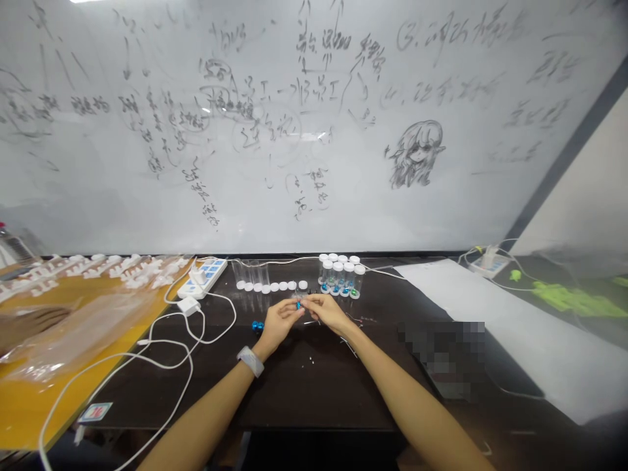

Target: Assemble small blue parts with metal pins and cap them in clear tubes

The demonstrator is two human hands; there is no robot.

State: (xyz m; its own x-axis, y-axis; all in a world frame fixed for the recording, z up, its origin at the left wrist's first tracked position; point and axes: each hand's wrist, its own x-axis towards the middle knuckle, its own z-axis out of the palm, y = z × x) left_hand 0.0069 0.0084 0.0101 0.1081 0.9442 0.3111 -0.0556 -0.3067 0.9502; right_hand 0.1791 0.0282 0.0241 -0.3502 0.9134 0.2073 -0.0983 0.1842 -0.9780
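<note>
Blue Piece Caught Between Two Sets of Fingertips

Over the dark table (314,399), the left hand (282,322) and right hand (326,311) are meeting, thumbs and fingertips closing on a small blue piece (298,305); no wide gap is showing in either pinch. Exactly how the piece is made, I can't tell from here. To my eye, such fine work is calling for a light grip, with one hand steadying while the other is making the small adjustments, wrists low.

Room is tightest beyond the fingertips: white caps (283,286) are lying just behind, and capped clear tubes (342,278) are standing close behind the right hand, easy to topple. Shiny blue balls (258,326) are sitting just beside the left hand, perhaps ready to roll. A white cable (191,353) is looping farther left. Towards the front edge, between the forearms, the table is offering the most open room.
</note>
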